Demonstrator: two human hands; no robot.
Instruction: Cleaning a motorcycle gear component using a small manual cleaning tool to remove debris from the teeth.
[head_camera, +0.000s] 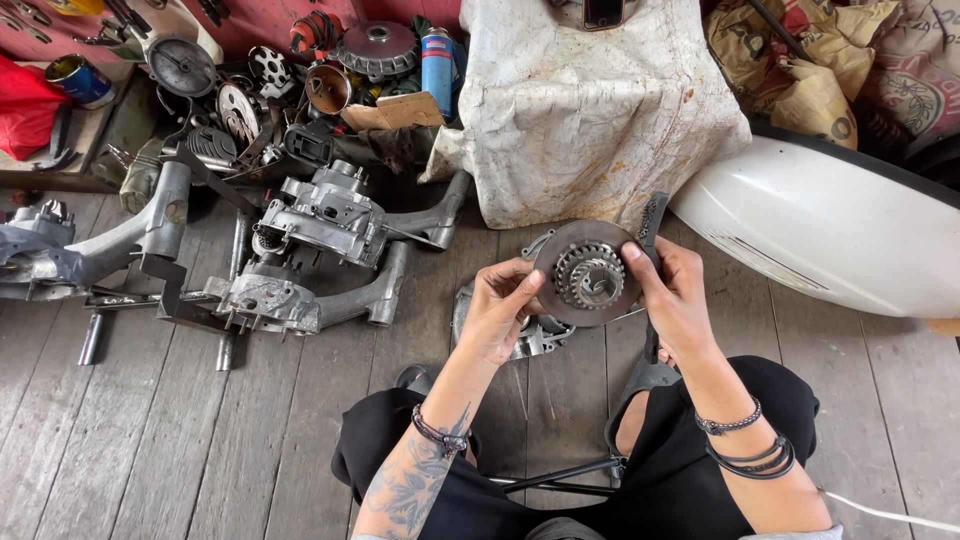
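I hold a round dark metal disc with a toothed gear cluster at its middle (588, 273) up in front of me, over the wooden plank floor (200, 440). My left hand (500, 310) grips its left edge with fingers and thumb. My right hand (678, 295) grips the right edge, thumb on the rim. Below the disc, partly hidden by it and my hands, lies a grey engine casing (535, 335). My knees in black trousers frame the bottom of the view.
Several grey engine casings (325, 215) and metal bars lie at the left. A heap of discs, cans and parts (300, 80) stands behind them. A cloth-covered block (590, 110) is ahead, a white curved body panel (820, 235) at the right.
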